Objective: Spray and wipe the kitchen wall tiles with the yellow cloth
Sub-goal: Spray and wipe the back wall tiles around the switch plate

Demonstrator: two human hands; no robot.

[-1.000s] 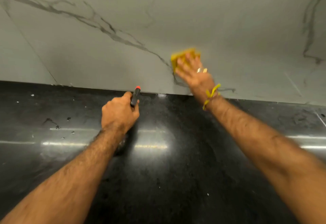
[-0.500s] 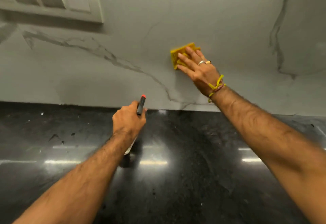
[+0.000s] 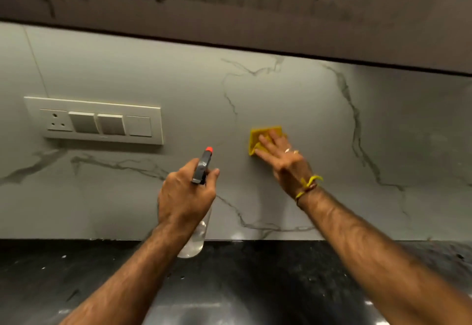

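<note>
the soft, light yellow cloth [image 3: 264, 134] is pressed flat on the wall tiles [image 3: 319, 133] under the spread right hand [image 3: 279, 157]; the spray bottle [image 3: 201, 171], likely slippery, is gripped at its neck by the left hand [image 3: 185, 194].

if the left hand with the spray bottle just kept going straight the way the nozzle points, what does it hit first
Most likely the bare wall tile just past the spray bottle, left of the yellow cloth and right of the switch plate. Nothing else shows in that line, though the depth of the gap is unclear.
</note>
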